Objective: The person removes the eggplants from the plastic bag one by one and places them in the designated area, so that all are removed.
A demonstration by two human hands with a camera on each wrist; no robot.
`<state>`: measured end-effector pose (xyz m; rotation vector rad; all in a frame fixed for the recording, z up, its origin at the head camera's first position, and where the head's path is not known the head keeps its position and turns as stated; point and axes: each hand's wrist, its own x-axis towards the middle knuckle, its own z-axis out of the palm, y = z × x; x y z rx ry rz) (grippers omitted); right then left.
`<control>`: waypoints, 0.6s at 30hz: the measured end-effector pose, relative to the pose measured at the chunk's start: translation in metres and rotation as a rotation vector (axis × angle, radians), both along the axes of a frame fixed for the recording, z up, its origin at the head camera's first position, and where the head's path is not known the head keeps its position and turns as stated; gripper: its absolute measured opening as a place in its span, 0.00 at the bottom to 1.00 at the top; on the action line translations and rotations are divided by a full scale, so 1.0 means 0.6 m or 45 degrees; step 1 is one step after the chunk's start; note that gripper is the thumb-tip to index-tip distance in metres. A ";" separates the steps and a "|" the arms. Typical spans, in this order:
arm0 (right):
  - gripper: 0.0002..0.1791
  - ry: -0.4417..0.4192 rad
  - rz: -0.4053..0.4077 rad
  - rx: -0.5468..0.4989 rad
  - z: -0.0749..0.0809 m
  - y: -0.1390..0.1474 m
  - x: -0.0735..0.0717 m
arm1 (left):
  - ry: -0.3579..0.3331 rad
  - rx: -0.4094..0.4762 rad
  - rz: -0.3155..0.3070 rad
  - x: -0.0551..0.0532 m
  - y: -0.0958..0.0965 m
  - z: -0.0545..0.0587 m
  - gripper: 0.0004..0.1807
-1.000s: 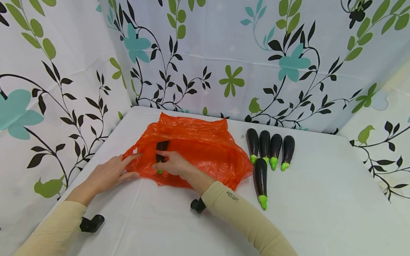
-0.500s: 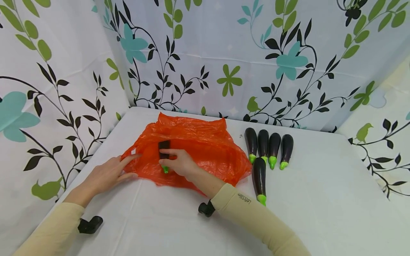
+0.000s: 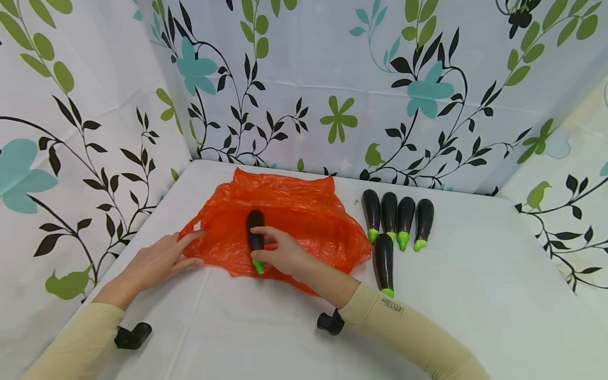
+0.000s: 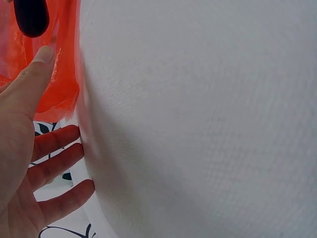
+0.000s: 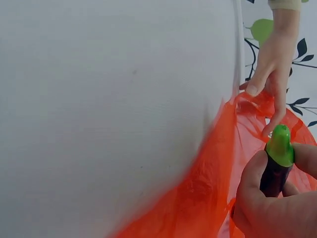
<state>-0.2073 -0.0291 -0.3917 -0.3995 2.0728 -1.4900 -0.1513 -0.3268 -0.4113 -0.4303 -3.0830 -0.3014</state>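
In the head view an orange-red plastic bag (image 3: 290, 186) lies spread on the white table, its mouth facing me. My right hand (image 3: 290, 256) pinches a dark eggplant (image 3: 255, 227) between thumb and fingers at the bag's mouth. The eggplant's bright green stem end (image 5: 280, 146) points toward me, as the right wrist view also shows. At the bag's left edge, my left hand (image 3: 159, 261) rests with its fingers extended and spread, thumb and forefinger touching the plastic. The eggplant's dark rounded end (image 4: 31, 17) appears beyond the left thumb in the left wrist view.
Right of the bag, several eggplants (image 3: 406, 216) lie side by side with green ends toward me. One more eggplant (image 3: 383, 261) lies nearer, close to the bag's right edge. A patterned curtain (image 3: 342, 79) rises behind the table (image 3: 475, 295).
My right hand has drawn the eggplant rightward and toward me, so more of it shows at the bag's mouth. My left hand has stayed at the bag's left edge.
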 end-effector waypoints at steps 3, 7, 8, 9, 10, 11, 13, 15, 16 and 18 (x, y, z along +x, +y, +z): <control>0.31 -0.013 0.036 0.010 0.002 0.018 0.007 | 0.012 0.007 -0.012 0.000 -0.001 -0.001 0.38; 0.32 -0.024 0.086 0.009 0.006 0.047 0.017 | 0.018 0.009 -0.013 0.000 -0.001 0.000 0.37; 0.32 -0.033 0.093 0.008 0.008 0.055 0.019 | 0.016 0.008 -0.013 0.000 0.000 0.001 0.37; 0.32 -0.042 0.097 0.011 0.010 0.064 0.022 | 0.012 0.007 -0.011 0.000 0.000 0.001 0.37; 0.32 -0.048 0.098 0.018 0.011 0.073 0.024 | 0.008 0.008 -0.011 0.000 0.000 0.002 0.37; 0.31 -0.048 0.098 0.025 0.012 0.082 0.027 | 0.005 0.006 -0.010 0.000 0.001 0.002 0.37; 0.31 -0.036 0.095 0.046 0.015 0.100 0.032 | 0.002 0.008 -0.012 0.000 0.001 0.003 0.37; 0.30 -0.019 0.097 0.044 0.018 0.118 0.037 | 0.001 0.008 -0.009 0.001 0.001 0.003 0.37; 0.30 -0.007 0.094 0.044 0.019 0.127 0.039 | 0.002 0.009 -0.008 0.001 0.001 0.002 0.37; 0.30 0.017 0.080 0.040 0.023 0.146 0.045 | -0.001 0.009 -0.007 0.002 0.001 0.002 0.37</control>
